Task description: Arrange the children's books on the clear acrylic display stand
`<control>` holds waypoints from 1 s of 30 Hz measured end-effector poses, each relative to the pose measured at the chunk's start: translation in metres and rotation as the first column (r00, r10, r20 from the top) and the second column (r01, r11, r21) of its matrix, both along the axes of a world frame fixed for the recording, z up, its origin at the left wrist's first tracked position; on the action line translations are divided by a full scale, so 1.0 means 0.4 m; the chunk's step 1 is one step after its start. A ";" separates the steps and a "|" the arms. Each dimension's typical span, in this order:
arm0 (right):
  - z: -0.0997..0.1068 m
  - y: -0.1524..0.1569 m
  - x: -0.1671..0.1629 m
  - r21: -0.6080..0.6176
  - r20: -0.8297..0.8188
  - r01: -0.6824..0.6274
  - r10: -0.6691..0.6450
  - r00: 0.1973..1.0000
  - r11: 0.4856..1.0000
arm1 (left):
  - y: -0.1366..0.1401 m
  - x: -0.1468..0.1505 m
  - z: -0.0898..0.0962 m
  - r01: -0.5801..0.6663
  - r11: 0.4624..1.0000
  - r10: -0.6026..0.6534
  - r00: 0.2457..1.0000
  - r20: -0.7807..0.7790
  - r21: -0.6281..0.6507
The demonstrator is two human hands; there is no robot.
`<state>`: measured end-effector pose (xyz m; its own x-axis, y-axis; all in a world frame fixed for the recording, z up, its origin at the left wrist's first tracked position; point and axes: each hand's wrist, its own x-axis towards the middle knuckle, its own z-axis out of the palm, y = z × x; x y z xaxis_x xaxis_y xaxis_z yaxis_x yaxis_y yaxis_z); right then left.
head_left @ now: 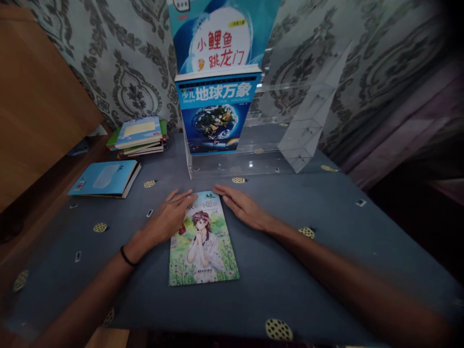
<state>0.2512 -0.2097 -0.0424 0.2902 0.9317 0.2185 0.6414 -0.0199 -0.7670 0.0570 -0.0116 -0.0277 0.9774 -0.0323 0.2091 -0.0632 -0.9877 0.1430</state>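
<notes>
A thin paperback book [205, 246] lies flat on the table, its cover showing a drawn figure with clasped hands in a flowery meadow. My left hand [167, 216] rests over the book's upper left edge, fingers stretched out and partly covering the title. Along the upper right corner lies my right hand [242, 205], its fingers extended and touching or almost touching the book's edge. Neither hand grips anything. A dark band [126, 256] circles my left wrist.
Behind the paperback stands a clear acrylic rack [308, 121] holding a blue earth book [215, 121] and a taller teal book [224, 36]. To the left are a stack of books [139, 135] and a single blue book [105, 178]. A grey-blue cloth [275, 285] covers the table.
</notes>
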 end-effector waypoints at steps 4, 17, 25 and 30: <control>-0.007 0.001 0.000 0.006 0.033 -0.008 0.008 0.999 1.000 | -0.027 0.038 0.015 0.069 0.998 -0.070 0.997 -0.034 -0.011; -0.014 0.006 0.002 0.040 0.096 -0.024 0.020 0.995 0.999 | -0.109 0.073 0.023 0.277 0.958 -0.280 0.959 -0.038 -0.076; -0.007 0.003 0.002 0.015 0.106 -0.033 0.031 0.994 0.999 | -0.169 0.015 0.024 0.362 0.921 -0.375 0.923 -0.087 -0.142; -0.002 0.004 -0.002 0.006 0.103 -0.025 0.024 0.994 1.000 | -0.201 -0.016 0.032 0.424 0.891 -0.444 0.888 -0.120 -0.160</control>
<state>0.2504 -0.2082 -0.0431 0.2432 0.9365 0.2525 0.7171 0.0016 -0.6969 0.0505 -0.0920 -0.0150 0.8914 -0.4436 0.0930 -0.4495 -0.8393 0.3059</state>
